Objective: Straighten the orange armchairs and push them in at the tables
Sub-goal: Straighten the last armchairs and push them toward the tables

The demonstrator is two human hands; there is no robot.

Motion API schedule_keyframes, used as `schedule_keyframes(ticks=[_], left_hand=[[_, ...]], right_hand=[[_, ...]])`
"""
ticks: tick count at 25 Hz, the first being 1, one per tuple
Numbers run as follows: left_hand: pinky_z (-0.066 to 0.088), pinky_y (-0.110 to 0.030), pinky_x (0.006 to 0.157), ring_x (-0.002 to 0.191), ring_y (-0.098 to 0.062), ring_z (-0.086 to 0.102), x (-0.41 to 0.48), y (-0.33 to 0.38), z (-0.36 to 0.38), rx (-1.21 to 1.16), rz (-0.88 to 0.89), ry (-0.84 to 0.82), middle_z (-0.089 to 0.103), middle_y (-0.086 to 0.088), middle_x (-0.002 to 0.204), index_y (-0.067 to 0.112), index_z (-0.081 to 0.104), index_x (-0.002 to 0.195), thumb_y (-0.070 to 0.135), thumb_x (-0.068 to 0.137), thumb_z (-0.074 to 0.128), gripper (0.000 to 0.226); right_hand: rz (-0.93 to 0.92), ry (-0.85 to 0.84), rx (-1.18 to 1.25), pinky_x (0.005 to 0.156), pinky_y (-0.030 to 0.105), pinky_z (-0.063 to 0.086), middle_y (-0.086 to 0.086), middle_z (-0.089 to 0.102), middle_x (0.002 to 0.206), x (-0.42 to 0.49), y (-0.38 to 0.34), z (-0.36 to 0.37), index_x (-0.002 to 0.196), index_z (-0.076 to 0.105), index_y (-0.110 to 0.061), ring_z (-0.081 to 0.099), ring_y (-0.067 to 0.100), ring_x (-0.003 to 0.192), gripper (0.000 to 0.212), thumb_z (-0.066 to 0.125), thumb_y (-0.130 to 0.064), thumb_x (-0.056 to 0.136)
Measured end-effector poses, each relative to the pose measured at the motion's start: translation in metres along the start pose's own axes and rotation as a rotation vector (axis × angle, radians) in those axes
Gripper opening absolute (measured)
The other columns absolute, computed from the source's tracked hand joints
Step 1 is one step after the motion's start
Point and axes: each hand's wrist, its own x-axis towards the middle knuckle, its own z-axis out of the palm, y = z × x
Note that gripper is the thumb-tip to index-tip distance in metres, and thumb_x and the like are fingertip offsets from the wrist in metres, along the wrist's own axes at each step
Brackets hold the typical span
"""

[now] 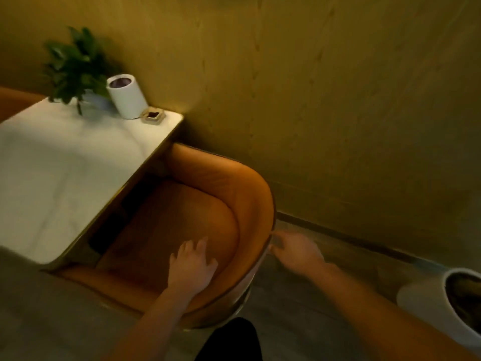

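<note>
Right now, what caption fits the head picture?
Left hand and right hand reach the armchair at the table.

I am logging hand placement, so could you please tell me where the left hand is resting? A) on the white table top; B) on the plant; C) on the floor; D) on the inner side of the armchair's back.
D: the left hand lies, fingers spread, on the inner padding of the armchair, clear of the table.

White table (65,165), potted plant (75,66), white cylinder (127,96), small square dish (152,115) at its far edge
</note>
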Motion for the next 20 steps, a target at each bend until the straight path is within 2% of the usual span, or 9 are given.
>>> schedule_keyframes(ticks=[2, 4, 7, 9, 12, 16, 20], left_hand=[[0.024, -0.055, 0.117, 0.147, -0.026, 0.023, -0.003, 0.003, 0.009, -0.035, -0.078, 0.006, 0.028, -0.004, 0.157, 0.03, 0.019, 0.154, 0.053, 0.097, 0.043, 0.066], [0.025, -0.054, 0.117, 0.146, -0.024, 0.025, -0.001, 0.005, 0.02, -0.079, -0.165, 0.0, 0.029, -0.002, 0.157, 0.031, 0.018, 0.154, 0.054, 0.097, 0.042, 0.066], [0.026, -0.054, 0.117, 0.145, -0.024, 0.028, 0.016, 0.01, 0.042, -0.16, -0.288, -0.028, 0.029, -0.002, 0.157, 0.031, 0.018, 0.154, 0.054, 0.096, 0.042, 0.066], [0.029, -0.053, 0.115, 0.142, -0.025, 0.032, 0.032, 0.022, 0.051, -0.229, -0.342, -0.049, 0.031, -0.004, 0.156, 0.028, 0.022, 0.153, 0.052, 0.097, 0.04, 0.064], [0.033, -0.05, 0.112, 0.137, -0.025, 0.038, 0.051, 0.043, 0.059, -0.3, -0.406, -0.065, 0.035, -0.005, 0.152, 0.024, 0.027, 0.151, 0.051, 0.099, 0.036, 0.059], [0.039, -0.048, 0.108, 0.13, -0.025, 0.044, 0.071, 0.066, 0.071, -0.421, -0.514, -0.073, 0.039, -0.005, 0.145, 0.022, 0.031, 0.148, 0.052, 0.099, 0.036, 0.057], [0.042, -0.043, 0.103, 0.125, -0.028, 0.048, 0.087, 0.1, 0.088, -0.532, -0.687, -0.034, 0.042, -0.007, 0.14, 0.019, 0.037, 0.14, 0.049, 0.1, 0.038, 0.05]], right_hand=[[-0.079, -0.067, -0.046, 0.079, 0.032, 0.048, -0.001, 0.064, 0.111, 0.022, 0.008, -0.002, 0.12, 0.058, -0.03, 0.061, 0.017, 0.101, 0.026, 0.05, -0.04, 0.097], [-0.149, -0.106, -0.058, 0.083, 0.032, 0.048, -0.002, 0.064, 0.109, 0.048, 0.009, 0.0, 0.113, 0.059, -0.031, 0.06, 0.017, 0.102, 0.02, 0.051, -0.039, 0.097], [-0.219, -0.122, -0.08, 0.092, 0.032, 0.046, 0.001, 0.064, 0.121, 0.093, 0.004, 0.0, 0.123, 0.06, -0.025, 0.059, 0.019, 0.11, 0.028, 0.051, -0.035, 0.098], [-0.248, -0.144, -0.137, 0.09, 0.031, 0.043, 0.002, 0.062, 0.121, 0.118, 0.001, -0.004, 0.121, 0.061, -0.022, 0.058, 0.019, 0.11, 0.026, 0.049, -0.032, 0.099], [-0.309, -0.225, -0.229, 0.084, 0.031, 0.045, 0.0, 0.06, 0.111, 0.15, 0.002, -0.011, 0.113, 0.062, -0.024, 0.056, 0.016, 0.099, 0.021, 0.048, -0.032, 0.099], [-0.386, -0.335, -0.295, 0.085, 0.031, 0.044, 0.002, 0.061, 0.114, 0.188, 0.009, -0.011, 0.118, 0.062, -0.02, 0.055, 0.018, 0.106, 0.025, 0.049, -0.028, 0.099], [-0.571, -0.473, -0.387, 0.088, 0.032, 0.044, 0.007, 0.065, 0.114, 0.233, 0.032, -0.011, 0.115, 0.063, -0.018, 0.057, 0.022, 0.106, 0.027, 0.047, -0.031, 0.098]])
